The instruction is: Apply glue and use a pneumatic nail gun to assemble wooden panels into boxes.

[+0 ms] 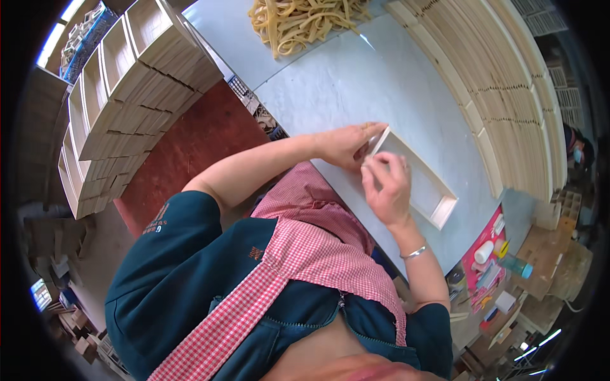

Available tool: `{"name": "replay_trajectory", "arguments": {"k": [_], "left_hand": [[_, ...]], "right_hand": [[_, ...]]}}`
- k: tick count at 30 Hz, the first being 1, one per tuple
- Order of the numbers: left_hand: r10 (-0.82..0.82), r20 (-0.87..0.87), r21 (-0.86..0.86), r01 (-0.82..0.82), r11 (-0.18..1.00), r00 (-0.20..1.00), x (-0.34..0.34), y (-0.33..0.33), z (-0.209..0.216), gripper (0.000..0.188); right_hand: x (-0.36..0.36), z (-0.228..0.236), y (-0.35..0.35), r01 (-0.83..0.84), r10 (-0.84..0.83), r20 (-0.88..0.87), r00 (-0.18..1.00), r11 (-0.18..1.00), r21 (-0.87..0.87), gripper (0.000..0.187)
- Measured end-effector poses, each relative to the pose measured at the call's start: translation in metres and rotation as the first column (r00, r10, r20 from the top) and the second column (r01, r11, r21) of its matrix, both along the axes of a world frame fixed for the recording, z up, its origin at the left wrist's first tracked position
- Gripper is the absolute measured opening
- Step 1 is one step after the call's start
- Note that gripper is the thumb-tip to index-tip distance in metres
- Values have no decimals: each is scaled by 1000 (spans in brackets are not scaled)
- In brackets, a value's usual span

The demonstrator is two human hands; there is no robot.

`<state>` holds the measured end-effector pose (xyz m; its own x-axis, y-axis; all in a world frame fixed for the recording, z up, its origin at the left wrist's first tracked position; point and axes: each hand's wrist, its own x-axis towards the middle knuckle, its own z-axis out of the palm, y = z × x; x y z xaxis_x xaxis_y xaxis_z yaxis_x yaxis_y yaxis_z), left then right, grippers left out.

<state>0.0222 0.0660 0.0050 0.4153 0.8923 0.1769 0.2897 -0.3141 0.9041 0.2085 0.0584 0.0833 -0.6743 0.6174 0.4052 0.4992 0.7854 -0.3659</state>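
A shallow rectangular wooden frame (422, 162) of pale wood is tilted over the grey-blue tabletop (330, 82). My left hand (351, 146) is closed around its far left end, with the thumb and fingers at the corner. Close beside it, my right hand (389, 187) bends over the near left side of the frame, thumb and fingertips drawn together. Whatever sits between those right fingertips, if anything, is too small and blurred to make out. A metal bracelet (414, 253) circles my right wrist.
Tan flat bands (305, 22) lie heaped at the table's far edge. Long stacks of pale wooden pieces (483, 76) line the right side. Stacked wooden boxes (146, 76) rise at left above a reddish-brown board (190, 149). A clear bottle (516, 265) stands near a pink mat (473, 254).
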Motion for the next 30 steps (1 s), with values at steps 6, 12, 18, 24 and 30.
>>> {"name": "replay_trajectory", "arguments": {"k": [6,12,18,24,30], "left_hand": [[-84,-69,-104,76,992,994,-3,5,8,105],[-47,-41,-89,44,995,998,1,2,4,106],[-65,-35,-152,59,987,997,0,0,8,104],[-96,29,-172,100,980,995,0,-2,11,101],[-27,-71,-169,14,986,997,-5,2,16,108]], "right_hand": [[-91,-7,131,-74,84,-172,982,995,61,28],[-195,-37,219,-23,14,-132,991,998,-63,30],[-209,-47,241,127,-126,36,991,992,-21,24],[-119,-4,219,67,-87,-147,985,988,-137,14],[4,14,160,316,-422,-251,871,873,-371,13]]}}
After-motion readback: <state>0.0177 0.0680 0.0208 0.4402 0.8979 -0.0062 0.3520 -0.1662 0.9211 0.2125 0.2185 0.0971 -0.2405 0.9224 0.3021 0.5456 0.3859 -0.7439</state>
